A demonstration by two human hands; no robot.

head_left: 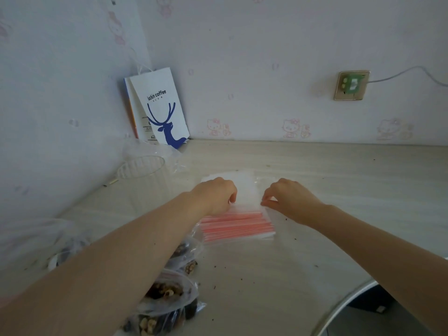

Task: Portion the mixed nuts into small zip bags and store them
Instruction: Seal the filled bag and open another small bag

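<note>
Zip bags (238, 226), an empty red-striped stack, lie mid-table (339, 180), and we pinch the top bag with our left hand (217, 194) and right hand (288, 198). Filled nut bags (167, 294) sit near left.

Pale worktop (327, 170), crumbs scattered. On it: stack of empty zip bags (238, 226) centre, filled nut bags (167, 294) near-left, clear cup (143, 175), paper bag (161, 107) in corner.

Two bare forearms, sleeveless to the frame edge, left hand (215, 195) and right hand (291, 200) unadorned
</note>
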